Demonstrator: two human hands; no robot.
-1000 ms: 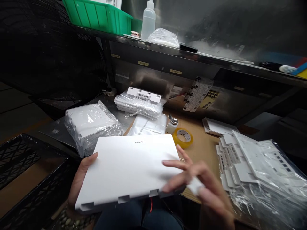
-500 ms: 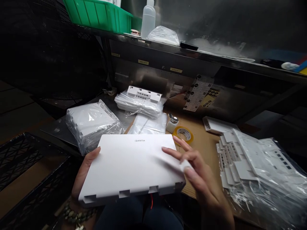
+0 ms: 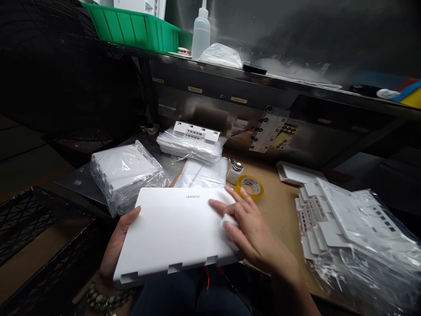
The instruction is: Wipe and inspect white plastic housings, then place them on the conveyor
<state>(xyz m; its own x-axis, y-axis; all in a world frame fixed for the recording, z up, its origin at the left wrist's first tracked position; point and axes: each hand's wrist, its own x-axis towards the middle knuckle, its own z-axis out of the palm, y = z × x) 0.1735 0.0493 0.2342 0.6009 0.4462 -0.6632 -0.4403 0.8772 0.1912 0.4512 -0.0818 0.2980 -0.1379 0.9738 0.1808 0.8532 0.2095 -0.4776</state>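
A white plastic housing cover (image 3: 171,232) with upside-down HUAWEI lettering is tilted over my lap. My left hand (image 3: 120,239) grips its left edge, thumb on top and the other fingers hidden beneath. Over the cover's right part lies my right hand (image 3: 246,224), pinching a small white wad of cloth (image 3: 227,219) between thumb and fingers, its index finger stretched across the surface. Whether the wad is cloth or paper is hard to make out. Behind the cover are a stack of clear plastic bags (image 3: 205,173), a pump bottle (image 3: 234,172) and a yellow tape roll (image 3: 259,195).
Bagged white covers (image 3: 126,166) sit at the left, and a stack of white covers (image 3: 342,215) in plastic lies at the right. A slotted white part (image 3: 196,132) rests on more bags. A black crate (image 3: 36,272) stands lower left. The shelf above holds a green bin (image 3: 131,28) and squeeze bottle (image 3: 200,35).
My right hand has moved left and in over the cover with the white wad. The cover has shifted slightly; my left hand keeps its grip.
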